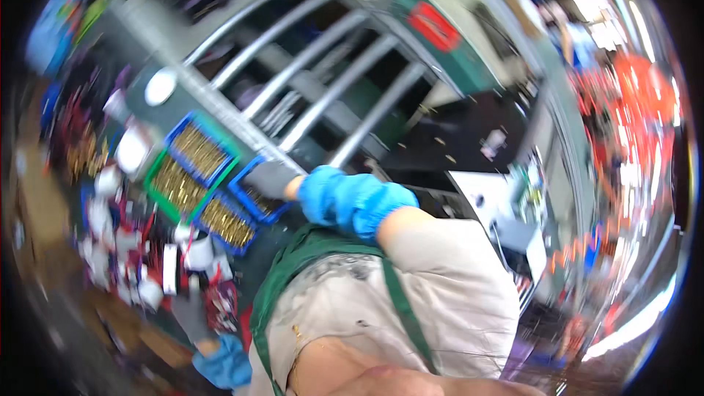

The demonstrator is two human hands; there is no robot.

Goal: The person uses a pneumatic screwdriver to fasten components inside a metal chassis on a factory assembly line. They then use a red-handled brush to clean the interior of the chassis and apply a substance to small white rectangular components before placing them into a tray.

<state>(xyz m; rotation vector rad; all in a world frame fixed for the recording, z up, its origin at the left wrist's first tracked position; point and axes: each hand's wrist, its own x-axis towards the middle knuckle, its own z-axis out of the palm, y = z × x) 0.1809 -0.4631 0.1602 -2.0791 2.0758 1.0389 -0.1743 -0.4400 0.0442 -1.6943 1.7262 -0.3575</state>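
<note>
My right hand (270,178), in a grey glove with a blue sleeve cover on the arm, reaches over a small blue bin (277,214). Its fingers are blurred, and the glove hides much of that bin. Beside it stand a green bin (176,185), a blue bin (198,150) and another blue bin (226,221), all filled with small brass-coloured pieces. My left hand (192,317), also grey-gloved, is low on the left, next to bundles of red wires (221,306) and white parts. Motion smears its fingers, so any hold is unclear.
A metal rack of parallel bars (319,66) stands beyond the bins. White round containers (133,150) and a pile of white parts with red wires (117,249) crowd the left of the dark green bench. Small pieces lie scattered on a black surface (455,136) to the right.
</note>
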